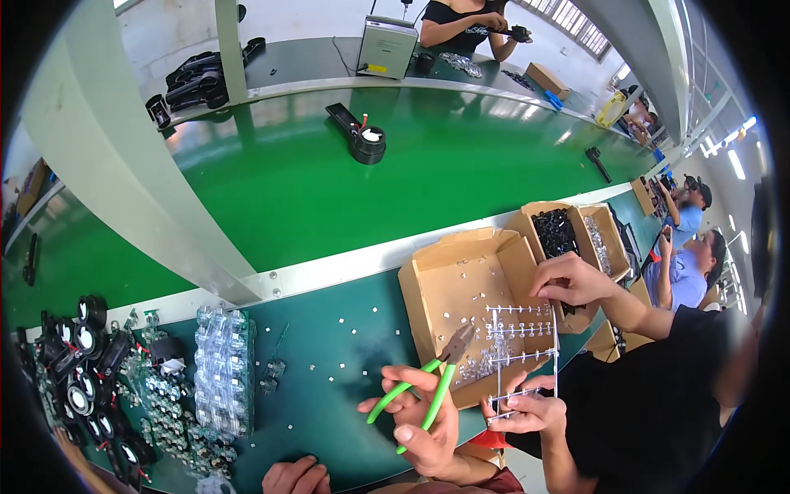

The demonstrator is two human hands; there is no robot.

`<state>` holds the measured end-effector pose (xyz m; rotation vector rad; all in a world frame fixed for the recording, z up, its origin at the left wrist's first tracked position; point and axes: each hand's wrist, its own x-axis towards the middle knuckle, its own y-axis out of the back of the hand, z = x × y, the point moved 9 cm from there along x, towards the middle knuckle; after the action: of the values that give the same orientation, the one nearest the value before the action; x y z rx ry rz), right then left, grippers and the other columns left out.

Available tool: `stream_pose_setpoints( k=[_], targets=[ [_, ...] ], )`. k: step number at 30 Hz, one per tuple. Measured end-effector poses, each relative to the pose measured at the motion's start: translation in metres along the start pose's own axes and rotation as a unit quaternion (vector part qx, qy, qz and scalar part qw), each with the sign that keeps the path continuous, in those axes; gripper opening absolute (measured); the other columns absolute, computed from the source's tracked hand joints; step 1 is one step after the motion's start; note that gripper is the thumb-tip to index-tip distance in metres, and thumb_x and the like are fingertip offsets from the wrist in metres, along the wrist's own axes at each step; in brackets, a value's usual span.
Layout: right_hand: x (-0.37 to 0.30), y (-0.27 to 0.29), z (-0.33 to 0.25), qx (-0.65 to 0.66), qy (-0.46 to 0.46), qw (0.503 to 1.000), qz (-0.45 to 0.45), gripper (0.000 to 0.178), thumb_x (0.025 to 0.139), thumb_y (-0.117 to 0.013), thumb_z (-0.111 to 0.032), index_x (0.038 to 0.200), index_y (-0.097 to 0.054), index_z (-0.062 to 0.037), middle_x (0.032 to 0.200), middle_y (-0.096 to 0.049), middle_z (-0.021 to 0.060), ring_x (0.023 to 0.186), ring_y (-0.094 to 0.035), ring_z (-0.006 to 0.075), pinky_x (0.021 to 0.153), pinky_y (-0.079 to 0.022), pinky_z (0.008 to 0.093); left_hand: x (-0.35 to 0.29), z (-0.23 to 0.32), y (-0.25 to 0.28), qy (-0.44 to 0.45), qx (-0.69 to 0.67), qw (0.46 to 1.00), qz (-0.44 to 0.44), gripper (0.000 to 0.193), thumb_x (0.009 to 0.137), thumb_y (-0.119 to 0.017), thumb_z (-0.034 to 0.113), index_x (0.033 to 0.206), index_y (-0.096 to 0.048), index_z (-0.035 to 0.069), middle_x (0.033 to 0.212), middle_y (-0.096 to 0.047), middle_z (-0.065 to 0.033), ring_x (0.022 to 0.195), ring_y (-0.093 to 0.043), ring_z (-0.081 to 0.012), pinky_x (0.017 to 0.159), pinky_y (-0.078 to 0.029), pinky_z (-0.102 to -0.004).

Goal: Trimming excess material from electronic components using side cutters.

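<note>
My right hand (428, 424) grips green-handled side cutters (442, 377), fingers spread around the two parted handles. The cutters' jaws point up and right, over an open cardboard box (428, 300) with small clear pieces scattered in it. Just right of the jaws is a clear plastic sprue frame (524, 357) with rows of small parts. A co-worker in black holds that frame, one hand (576, 281) at its top and the other hand (535, 412) at its bottom. At the lower edge, my left hand (296, 476) is curled on the table edge; its palm is hidden.
Circuit boards (173, 412), bagged clear parts (224, 370) and black round units (86, 337) crowd the left. Small white pieces (331, 366) dot the mat. Smaller boxes (598, 239) stand beyond the big one. A black handled device (368, 146) lies on the green belt.
</note>
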<state>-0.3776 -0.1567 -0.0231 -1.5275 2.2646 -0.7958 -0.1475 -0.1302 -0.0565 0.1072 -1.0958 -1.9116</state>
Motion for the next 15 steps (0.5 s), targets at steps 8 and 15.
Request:
stream_pose_setpoints(
  k=[8,15],
  targets=[
    [0.0023,0.0017,0.0006,0.038,-0.005,0.999,-0.007,0.064,0.09,-0.065,-0.004,0.146,-0.036,0.0038,0.147,-0.046,0.0185,0.129,-0.054,0.0237,0.101,-0.051,0.0582,-0.0062,-0.0092,-0.0093,0.013,-0.025,0.999,-0.037,0.025,0.079,-0.078,0.026,0.099,-0.073,0.012,0.105,-0.072,-0.0179,0.064,-0.064,-0.0358,0.055,-0.051,-0.0465],
    [0.0023,0.0057,0.0066,0.064,-0.027,0.998,-0.005,0.062,0.09,-0.06,0.004,0.147,-0.036,0.0035,0.149,-0.043,0.0172,0.128,-0.054,0.0232,0.105,-0.049,0.0568,-0.0012,-0.002,-0.0011,0.006,-0.012,1.0,-0.002,0.026,0.079,-0.079,0.026,0.1,-0.074,0.011,0.106,-0.072,-0.0168,0.07,-0.064,-0.0372,0.06,-0.051,-0.0474]
  ],
)
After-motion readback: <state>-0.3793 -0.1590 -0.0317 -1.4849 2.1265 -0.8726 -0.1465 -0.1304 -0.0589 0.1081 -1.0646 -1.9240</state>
